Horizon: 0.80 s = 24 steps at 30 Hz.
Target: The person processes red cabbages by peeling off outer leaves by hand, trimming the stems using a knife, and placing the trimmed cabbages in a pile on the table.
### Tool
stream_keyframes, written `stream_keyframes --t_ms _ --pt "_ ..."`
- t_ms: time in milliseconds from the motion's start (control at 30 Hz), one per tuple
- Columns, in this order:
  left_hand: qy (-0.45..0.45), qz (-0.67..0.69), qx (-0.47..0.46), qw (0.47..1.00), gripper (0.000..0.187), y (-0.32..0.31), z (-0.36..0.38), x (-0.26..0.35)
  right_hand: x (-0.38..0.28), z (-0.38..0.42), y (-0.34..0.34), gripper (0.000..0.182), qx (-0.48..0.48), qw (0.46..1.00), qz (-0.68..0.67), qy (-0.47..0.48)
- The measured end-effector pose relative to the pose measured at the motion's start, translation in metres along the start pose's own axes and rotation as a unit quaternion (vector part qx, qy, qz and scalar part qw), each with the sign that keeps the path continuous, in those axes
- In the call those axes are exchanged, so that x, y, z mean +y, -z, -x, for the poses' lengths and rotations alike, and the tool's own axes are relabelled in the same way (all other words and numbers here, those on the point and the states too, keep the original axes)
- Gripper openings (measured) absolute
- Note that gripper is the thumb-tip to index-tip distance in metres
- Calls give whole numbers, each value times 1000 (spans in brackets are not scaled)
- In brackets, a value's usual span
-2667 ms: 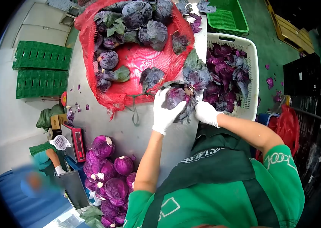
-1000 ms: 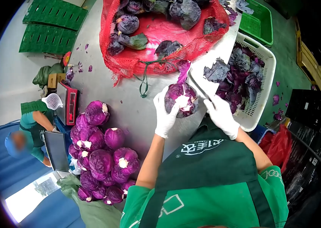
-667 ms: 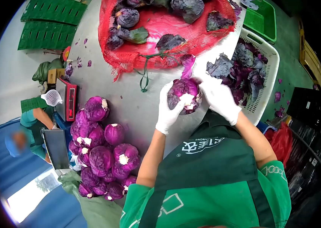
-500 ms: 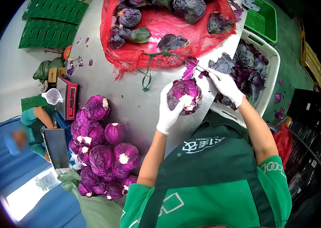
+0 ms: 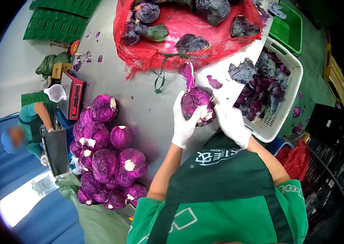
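My gloved left hand (image 5: 185, 122) is wrapped round a red cabbage (image 5: 197, 101) over the metal table, its pale cut stem facing toward me. A partly loosened leaf (image 5: 187, 75) stands up from the cabbage's far side. At the cabbage's right edge is my gloved right hand (image 5: 232, 122), its fingers smeared by motion, so whether they grip anything does not show. A torn purple leaf piece (image 5: 214, 82) lies on the table beyond the cabbage.
A red mesh sack (image 5: 172, 36) with dark-leaved cabbages lies at the far side. Trimmed red cabbages (image 5: 106, 162) are heaped on the left. A white crate (image 5: 294, 87) of stripped leaves stands right, near a green crate (image 5: 288, 28). A co-worker (image 5: 29, 126) is beside a red scale (image 5: 74, 97).
My right hand has come back from the crate side to the cabbage's right edge. A purple leaf piece now lies on the table. My left hand keeps its hold on the cabbage.
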<state>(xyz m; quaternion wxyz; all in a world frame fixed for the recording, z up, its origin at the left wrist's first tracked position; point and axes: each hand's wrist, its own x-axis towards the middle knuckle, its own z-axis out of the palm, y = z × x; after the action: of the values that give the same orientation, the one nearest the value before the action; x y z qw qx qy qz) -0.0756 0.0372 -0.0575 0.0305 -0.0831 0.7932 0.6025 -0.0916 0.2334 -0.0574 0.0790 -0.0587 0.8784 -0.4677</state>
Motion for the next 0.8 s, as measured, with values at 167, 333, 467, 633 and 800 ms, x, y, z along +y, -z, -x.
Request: stream_keyframes --t_ms 167,333,467,633,800 --pt "11 67 6 998 75 2 1 2 64 -46 10 42 143 987 -39 67" --pt "-198 -225 27 954 69 15 -15 24 15 -45 14 50 57 996 34 55" --pt "-120 -133 -54 982 68 28 -19 12 16 -40 19 52 35 988 -107 -101" --pt "-2 -205 63 977 85 10 20 -7 -6 12 12 37 -20 994 -86 -59" --pt "9 -301 60 952 83 2 17 2 -25 16 17 51 -89 994 52 35"
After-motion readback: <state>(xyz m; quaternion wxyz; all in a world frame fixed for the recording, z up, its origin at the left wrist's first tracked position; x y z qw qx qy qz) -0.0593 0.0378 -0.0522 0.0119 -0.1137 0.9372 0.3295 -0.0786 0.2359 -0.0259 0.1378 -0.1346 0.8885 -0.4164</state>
